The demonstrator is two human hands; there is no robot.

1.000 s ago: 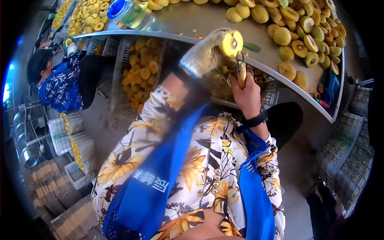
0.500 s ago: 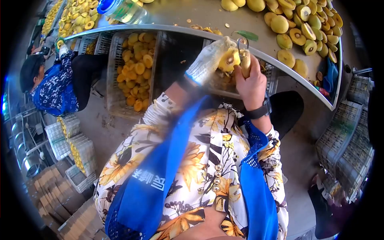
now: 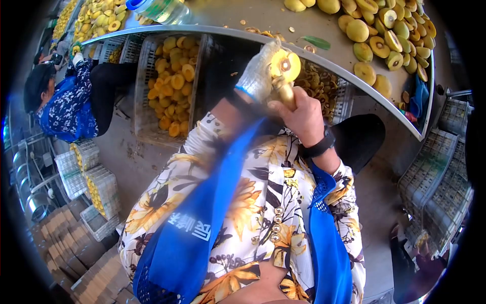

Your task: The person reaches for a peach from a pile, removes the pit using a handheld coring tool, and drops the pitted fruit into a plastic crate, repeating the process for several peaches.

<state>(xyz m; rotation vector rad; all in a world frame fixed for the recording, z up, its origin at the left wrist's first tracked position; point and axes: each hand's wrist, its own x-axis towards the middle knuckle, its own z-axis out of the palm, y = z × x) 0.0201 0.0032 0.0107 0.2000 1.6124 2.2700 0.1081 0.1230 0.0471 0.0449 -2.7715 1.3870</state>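
My left hand (image 3: 257, 72), in a white knitted glove, is closed on a yellow peach half (image 3: 290, 63) whose cut face shows a brown centre. My right hand (image 3: 304, 112) is bare and wrapped round the light handle of a pitting tool (image 3: 285, 95). The tool's upper end is against the lower edge of the fruit beside the glove; its ring is not distinct now. Below both hands, under the table edge, a crate of brownish pits and scraps (image 3: 318, 87) shows partly.
Halved peaches (image 3: 390, 38) are heaped on the metal table (image 3: 243, 12), with a green leaf (image 3: 317, 42) and a water bottle (image 3: 164, 10). A crate of pitted halves (image 3: 174, 86) stands at left. A co-worker (image 3: 66, 106) sits further left. Stacked crates (image 3: 430, 172) stand right.
The tool and my right hand have moved left and down, from above the fruit to its lower edge. The peach half's cut face is now turned more toward me.
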